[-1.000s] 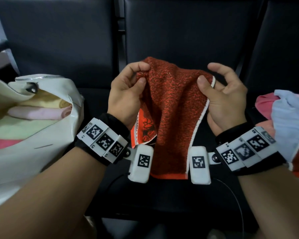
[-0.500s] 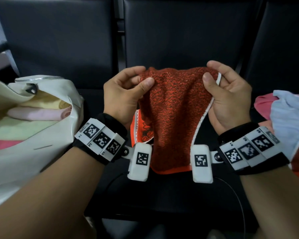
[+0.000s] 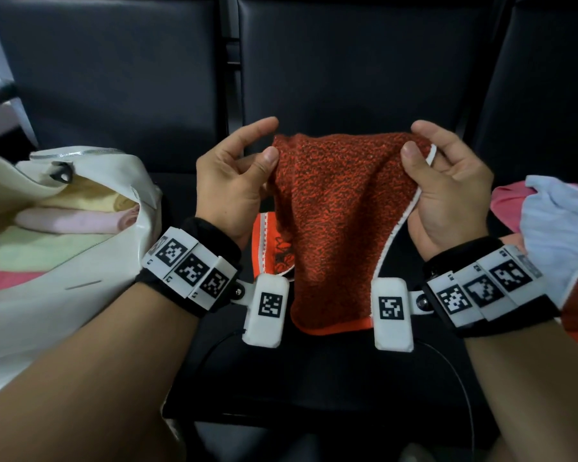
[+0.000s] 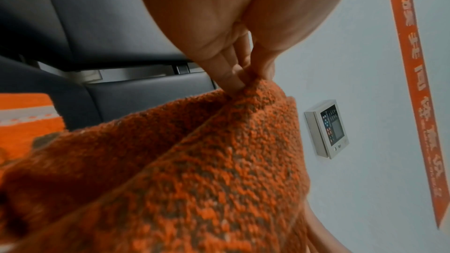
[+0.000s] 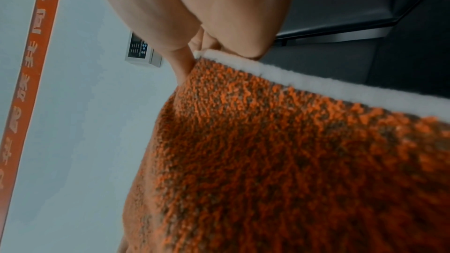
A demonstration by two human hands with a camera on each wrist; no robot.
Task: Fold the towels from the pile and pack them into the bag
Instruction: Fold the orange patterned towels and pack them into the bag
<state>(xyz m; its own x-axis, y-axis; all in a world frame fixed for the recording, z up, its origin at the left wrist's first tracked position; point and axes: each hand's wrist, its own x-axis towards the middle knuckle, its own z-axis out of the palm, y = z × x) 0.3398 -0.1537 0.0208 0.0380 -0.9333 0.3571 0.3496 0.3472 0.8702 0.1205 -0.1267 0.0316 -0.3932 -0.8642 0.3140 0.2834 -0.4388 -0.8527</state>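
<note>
we are holding an orange towel (image 3: 334, 208) up by its top edge above a black seat (image 3: 314, 371), the cloth hanging down between our wrists. our left hand (image 3: 229, 181) is pinching the left top corner, thumb pressing the front of the cloth and lower fingers behind it, while the forefinger is lifting clear above; the left wrist view is showing fingers (image 4: 228, 76) closing on the corner. our right hand (image 3: 447, 191) is gripping the right top corner, thumb on the front and curled fingers behind, beside the towel's white trim. each grip is closing only on the towel.

to our left a cream bag (image 3: 90, 261) is standing open, with folded towels (image 3: 64, 221) in yellow, pink and pale green lying stacked inside it. to our right the pile (image 3: 554, 221) of loose towels, pale blue over pink, is resting on the next seat.

black padded seat backs (image 3: 364, 68) are filling the background. the wrist views are showing a pale wall with a control panel (image 4: 327, 130) and an orange banner (image 4: 414, 76) bearing lettering.
</note>
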